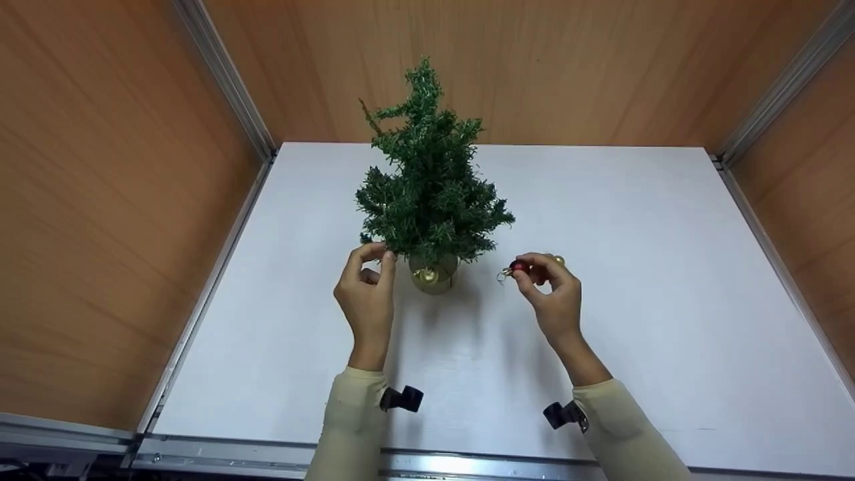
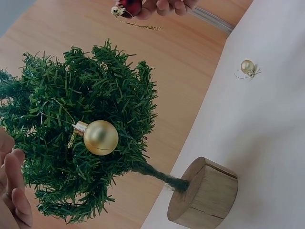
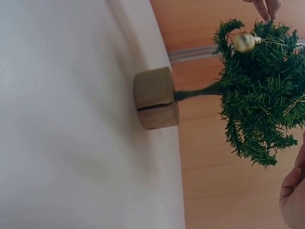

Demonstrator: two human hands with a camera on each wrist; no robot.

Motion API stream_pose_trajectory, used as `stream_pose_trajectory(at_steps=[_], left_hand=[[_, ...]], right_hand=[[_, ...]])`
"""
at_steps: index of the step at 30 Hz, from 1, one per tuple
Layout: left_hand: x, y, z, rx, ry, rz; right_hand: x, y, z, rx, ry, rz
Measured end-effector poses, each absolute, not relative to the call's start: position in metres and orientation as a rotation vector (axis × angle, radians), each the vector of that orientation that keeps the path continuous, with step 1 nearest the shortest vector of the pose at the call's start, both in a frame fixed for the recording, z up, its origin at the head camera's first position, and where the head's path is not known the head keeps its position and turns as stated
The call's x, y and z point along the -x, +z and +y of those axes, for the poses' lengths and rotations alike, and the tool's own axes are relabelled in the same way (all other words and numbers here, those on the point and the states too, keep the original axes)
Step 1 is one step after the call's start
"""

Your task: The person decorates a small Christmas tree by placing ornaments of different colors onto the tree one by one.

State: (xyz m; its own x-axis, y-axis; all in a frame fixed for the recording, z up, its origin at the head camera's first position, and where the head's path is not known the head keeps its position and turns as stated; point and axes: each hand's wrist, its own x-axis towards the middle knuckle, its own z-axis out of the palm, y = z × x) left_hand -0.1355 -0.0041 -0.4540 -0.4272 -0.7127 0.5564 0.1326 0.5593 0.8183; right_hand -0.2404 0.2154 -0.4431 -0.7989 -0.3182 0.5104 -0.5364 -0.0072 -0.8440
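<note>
A small artificial Christmas tree [image 1: 434, 194] stands on a round wooden base [image 2: 209, 195]. My left hand [image 1: 366, 300] is at its lower left side, thumb and index finger pinching a branch tip. To the right of the tree, my right hand [image 1: 556, 300] pinches a dark red bauble [image 1: 519, 266] between thumb and fingers. The bauble's gold cap and thread loop point toward the tree. A gold bauble [image 2: 101, 137] hangs by its thread from the front of the tree, overlapping the base in the head view.
Another gold bauble [image 2: 247, 67] lies on the white table [image 1: 668, 300], partly hidden behind my right hand in the head view. Wood-grain panels [image 1: 568, 73] with metal profiles enclose the table at the back and sides. A metal rail [image 1: 467, 462] runs along the front edge.
</note>
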Motion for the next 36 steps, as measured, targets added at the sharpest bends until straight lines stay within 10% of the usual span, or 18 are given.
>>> stream_pose_trajectory(at_steps=[36], left_hand=[[0.145, -0.453, 0.051, -0.135, -1.057, -1.896]], right_hand=[[0.235, -0.441, 0.205, -0.939, 1.972, -2.031]])
